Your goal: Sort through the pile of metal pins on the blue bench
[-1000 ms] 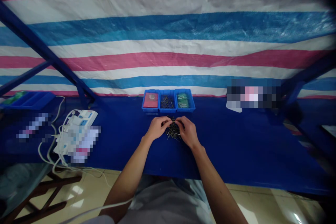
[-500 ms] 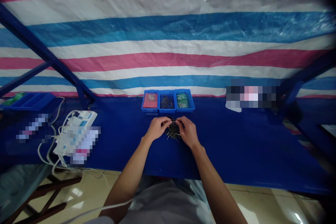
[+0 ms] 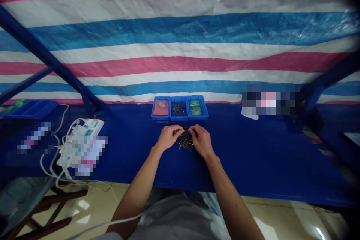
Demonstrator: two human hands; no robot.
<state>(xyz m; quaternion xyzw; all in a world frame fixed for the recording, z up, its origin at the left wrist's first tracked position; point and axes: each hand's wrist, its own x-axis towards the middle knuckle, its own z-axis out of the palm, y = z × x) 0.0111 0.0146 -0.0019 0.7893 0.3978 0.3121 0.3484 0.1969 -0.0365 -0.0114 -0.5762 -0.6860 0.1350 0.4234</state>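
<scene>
Fingers of the left hand [image 3: 168, 137] pinch a thin piece [image 3: 186, 130]; those of the right hand [image 3: 203, 140] curl in at its other end, though whether they grip it is too small to tell. Little has changed over the last second: both hands have stayed in place, with the right fingertips perhaps a touch farther from the left ones. That suggests fine work on one piece rather than reaching or carrying. Directly below and between the hands, the pile [image 3: 185, 143] of thin dark pieces lies on the table [image 3: 247, 153], its outline much the same. Just beyond, the three blue bins [image 3: 179, 119] have not been disturbed.
</scene>
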